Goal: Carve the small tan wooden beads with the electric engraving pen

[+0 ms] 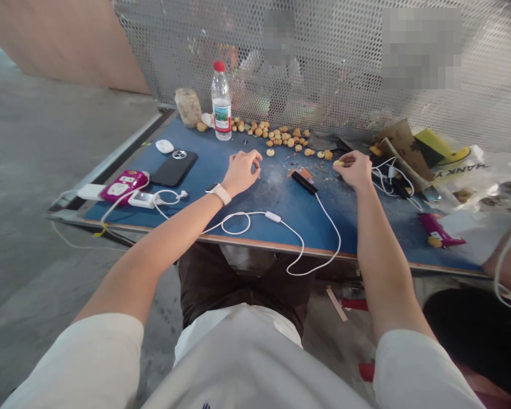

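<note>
My left hand [241,170] rests on the blue table [255,199] with its fingers curled loosely and nothing visible in them. It lies just short of a scattered row of small tan round pieces [281,137]. My right hand [355,168] pinches one small tan piece [337,163] between thumb and fingers, at the right end of that row. A black stick-shaped device [303,182] on a white cable [323,227] lies between the two hands.
A water bottle [221,102] and a jar [188,107] stand at the back left. A black phone [173,167], a pink power strip [123,184] and a white charger lie left. Cardboard, bags and a pink tool [440,233] crowd the right. A metal mesh screen rises behind.
</note>
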